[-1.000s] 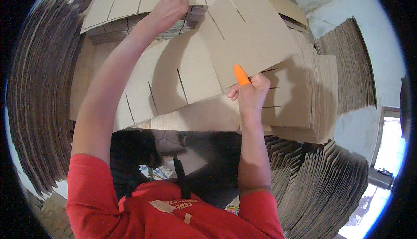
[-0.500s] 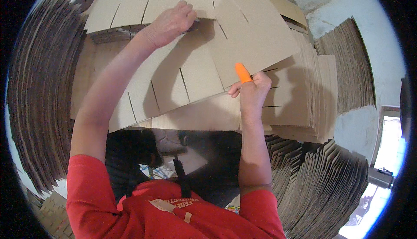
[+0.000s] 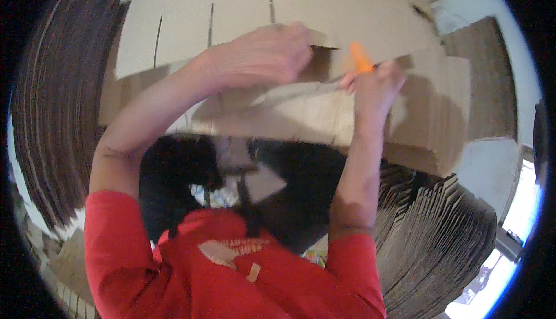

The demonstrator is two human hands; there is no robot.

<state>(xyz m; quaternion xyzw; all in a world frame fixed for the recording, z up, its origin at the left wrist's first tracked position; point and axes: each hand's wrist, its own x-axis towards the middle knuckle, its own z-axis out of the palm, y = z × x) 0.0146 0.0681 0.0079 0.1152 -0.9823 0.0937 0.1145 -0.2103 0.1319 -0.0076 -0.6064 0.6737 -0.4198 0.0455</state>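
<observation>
Cardboard sheet (image 3: 185, 35) with dark slots spans the far side of the wooden surface (image 3: 313, 121); the left hand (image 3: 263, 58) pinches its near edge; the right hand (image 3: 376, 87), orange cover (image 3: 362, 58) on 1 digit, seems to pinch a lower sheet (image 3: 315, 90), seen blurred; uneven pulling could crease either at a slot; no container shows, only cardboard stacks (image 3: 63, 99) on 2 sides.

The left arm (image 3: 147, 107) slants far and rightward, left hand (image 3: 269, 55) curled — the right hand (image 3: 379, 87), fingers (image 3: 347, 81) bent, sits farther right.
</observation>
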